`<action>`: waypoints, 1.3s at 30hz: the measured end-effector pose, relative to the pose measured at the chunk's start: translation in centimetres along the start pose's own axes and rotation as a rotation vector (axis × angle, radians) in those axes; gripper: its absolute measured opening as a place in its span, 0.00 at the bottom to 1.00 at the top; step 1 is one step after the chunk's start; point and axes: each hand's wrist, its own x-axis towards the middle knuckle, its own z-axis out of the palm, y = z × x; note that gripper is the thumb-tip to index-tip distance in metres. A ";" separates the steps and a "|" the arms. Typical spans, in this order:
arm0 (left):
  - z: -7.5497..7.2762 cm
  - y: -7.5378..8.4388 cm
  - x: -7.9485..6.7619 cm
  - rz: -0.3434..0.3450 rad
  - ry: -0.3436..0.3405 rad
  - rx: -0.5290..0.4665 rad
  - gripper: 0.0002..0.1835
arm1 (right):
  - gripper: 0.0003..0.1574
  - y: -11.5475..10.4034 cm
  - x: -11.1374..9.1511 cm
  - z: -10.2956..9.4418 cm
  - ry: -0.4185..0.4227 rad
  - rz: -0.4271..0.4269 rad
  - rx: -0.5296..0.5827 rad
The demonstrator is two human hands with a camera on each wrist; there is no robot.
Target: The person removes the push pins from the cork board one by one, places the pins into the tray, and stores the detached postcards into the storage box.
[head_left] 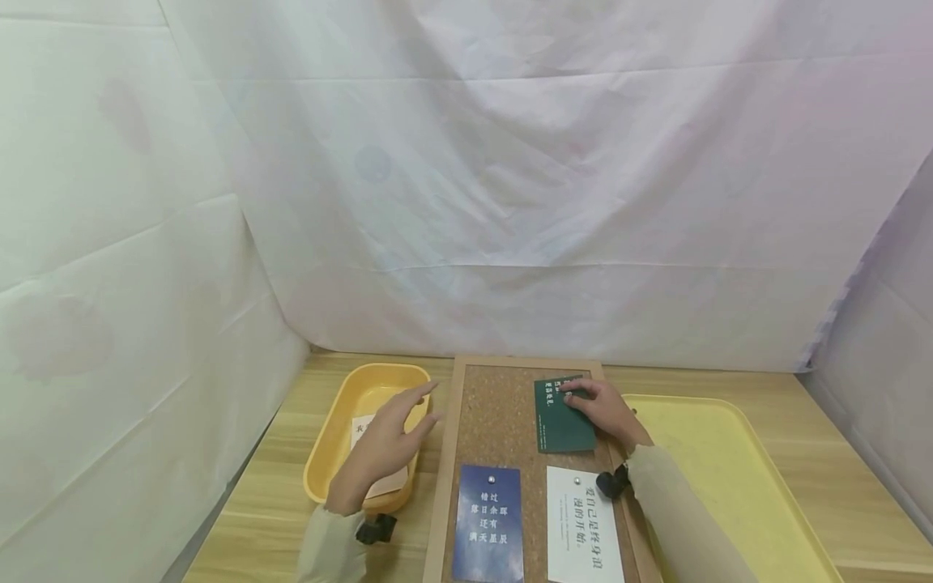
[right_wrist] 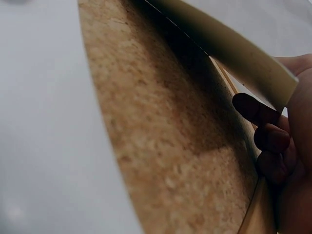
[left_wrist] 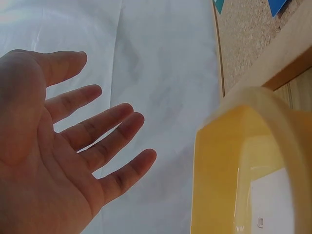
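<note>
A dark green card (head_left: pixel 564 425) with white characters lies over the upper right of a corkboard (head_left: pixel 499 405). My right hand (head_left: pixel 603 409) pinches it at its right side, and in the right wrist view the card (right_wrist: pixel 234 53) tilts up off the cork with several fingers (right_wrist: pixel 270 139) under its edge. Over the yellow basin (head_left: pixel 321 453) hangs my left hand (head_left: pixel 386 441), fingers spread and holding nothing. Inside the basin, partly hidden by that hand, are pale cards (head_left: pixel 362 427).
On the board's lower half, a blue card (head_left: pixel 488 526) and a white card (head_left: pixel 583 534) each bear a silver pin near the top. A yellow tray (head_left: pixel 729 478) stands right of the board, partly under my right forearm. White cloth (head_left: pixel 510 202) encloses the wooden table.
</note>
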 end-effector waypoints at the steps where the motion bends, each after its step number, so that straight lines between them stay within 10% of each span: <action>1: -0.1 -0.1 0.0 0.001 0.002 0.006 0.26 | 0.14 0.0 0.0 0.0 0.001 -0.003 -0.001; 39: -2.1 -3.1 -2.4 -0.052 0.062 0.033 0.26 | 0.14 0.5 0.2 0.7 0.020 -0.028 -0.008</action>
